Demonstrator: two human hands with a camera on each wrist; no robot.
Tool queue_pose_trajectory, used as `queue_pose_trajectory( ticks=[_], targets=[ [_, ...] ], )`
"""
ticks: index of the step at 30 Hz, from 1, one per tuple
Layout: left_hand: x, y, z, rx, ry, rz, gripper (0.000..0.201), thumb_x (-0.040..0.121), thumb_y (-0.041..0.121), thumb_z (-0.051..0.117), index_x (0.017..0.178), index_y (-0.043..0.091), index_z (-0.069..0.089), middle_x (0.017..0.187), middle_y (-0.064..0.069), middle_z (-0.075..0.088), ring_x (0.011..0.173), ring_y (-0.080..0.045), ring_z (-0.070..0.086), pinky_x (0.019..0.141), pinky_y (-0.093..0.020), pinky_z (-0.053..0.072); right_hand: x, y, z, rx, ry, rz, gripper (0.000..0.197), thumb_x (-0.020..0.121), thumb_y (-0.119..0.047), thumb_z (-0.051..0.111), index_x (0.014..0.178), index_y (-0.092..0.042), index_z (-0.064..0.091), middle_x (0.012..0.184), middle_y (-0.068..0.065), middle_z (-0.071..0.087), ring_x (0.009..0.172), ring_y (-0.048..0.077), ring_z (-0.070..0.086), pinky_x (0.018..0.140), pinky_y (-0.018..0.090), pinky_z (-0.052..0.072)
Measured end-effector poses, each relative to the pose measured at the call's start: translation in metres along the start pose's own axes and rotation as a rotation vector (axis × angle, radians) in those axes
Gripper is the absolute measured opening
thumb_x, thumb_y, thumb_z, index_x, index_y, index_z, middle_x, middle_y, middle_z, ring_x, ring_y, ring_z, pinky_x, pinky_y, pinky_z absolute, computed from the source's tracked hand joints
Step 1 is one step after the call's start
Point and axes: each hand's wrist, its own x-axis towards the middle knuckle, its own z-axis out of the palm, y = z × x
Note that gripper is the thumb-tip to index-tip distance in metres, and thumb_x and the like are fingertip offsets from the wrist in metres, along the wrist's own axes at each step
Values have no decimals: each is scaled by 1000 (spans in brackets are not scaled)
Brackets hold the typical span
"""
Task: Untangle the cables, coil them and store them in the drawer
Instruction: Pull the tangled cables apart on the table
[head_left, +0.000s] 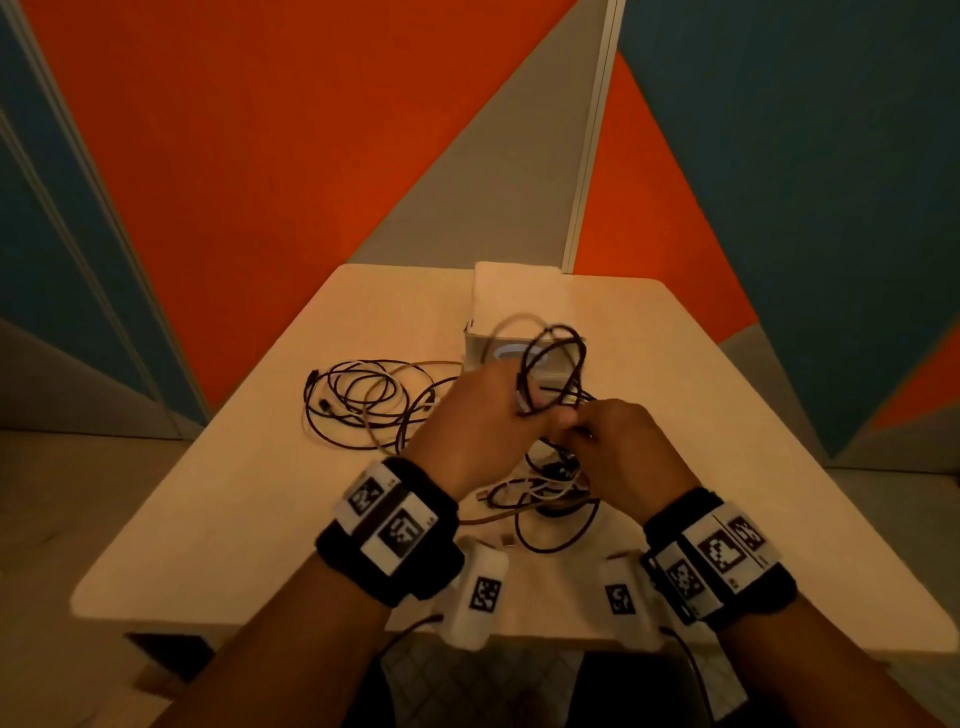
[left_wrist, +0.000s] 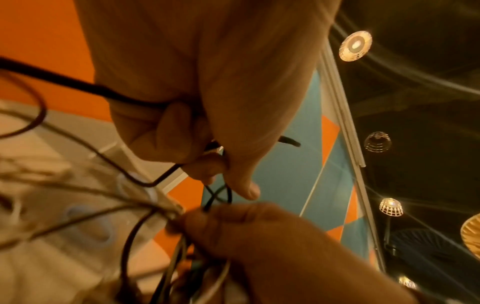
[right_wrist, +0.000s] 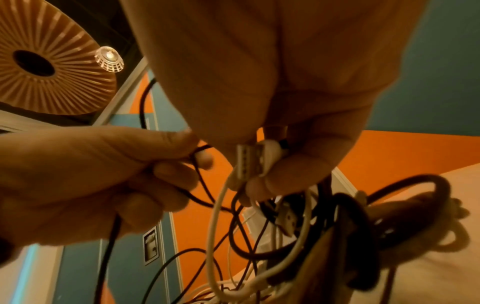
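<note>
1. Your left hand (head_left: 480, 415) is curling its fingers round a dark cable (head_left: 550, 364), lifting its loops above the middle of the tabletop (head_left: 208, 493); judging by the pose, you are keeping that strand clear of the rest so it can be freed.
2. Your right hand (head_left: 618, 452) is pinching a white USB plug (right_wrist: 250, 159), just beside the left hand, over the tangled bundle (head_left: 545, 488) lying near the tabletop's near edge. Holding the plug end probably lets you thread it back through the knot.
3. A second pile of loose cables (head_left: 363, 400) is lying toward the left edge of the tabletop, apart from the bundle in hand and not yet coiled.
4. The small white drawer unit (head_left: 514, 312) is standing at the far edge, right behind the raised loops; the head view is not showing whether a drawer is open.
5. The head view is giving you the layout: both piles, the unit, the two hands meeting. It is hiding the fingers' undersides.
6. The right wrist view is showing the plug and a white cable (right_wrist: 215, 226) hanging down from it, which the head view cannot resolve.
7. The left wrist view is showing the dark strand passing under the curled fingers (left_wrist: 179, 131), with a dark connector tip (left_wrist: 289, 141) poking out beyond them.
</note>
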Motion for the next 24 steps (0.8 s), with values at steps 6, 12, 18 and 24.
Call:
queue_pose_trajectory(
  ticks=[6,12,18,24],
  targets=[
    [11,-20,26,-72,-4,-68,6,100,30,67,102,26,69,88,6,72,83,-10,69,79,-36,57,-1,-3,-5,-49,50,-102,20,93,-12,63,78,-23,71,70,-8,64,58,3,56,55,12,38],
    [12,-24,29,-7,-55,-104,23,101,16,57,83,4,66,73,-14,66,58,-19,56,55,-26,40,-10,-1,-11,158,28,-85,37,91,-19,70,107,-49,54,85,-5,71,64,3,64,62,28,55],
    [9,-27,13,-150,40,-136,39,107,20,55,70,32,59,43,18,53,40,2,48,46,-11,31,-19,21,-27,587,228,175,11,98,-9,61,103,-16,68,105,1,69,78,17,73,65,31,62],
    [13,-38,24,-415,47,-204,34,101,36,59,74,16,66,68,-4,60,54,-18,48,58,-38,40,-16,28,-3,398,37,139,13,88,-2,68,88,-12,76,80,-2,76,70,3,69,68,22,52]
  ],
)
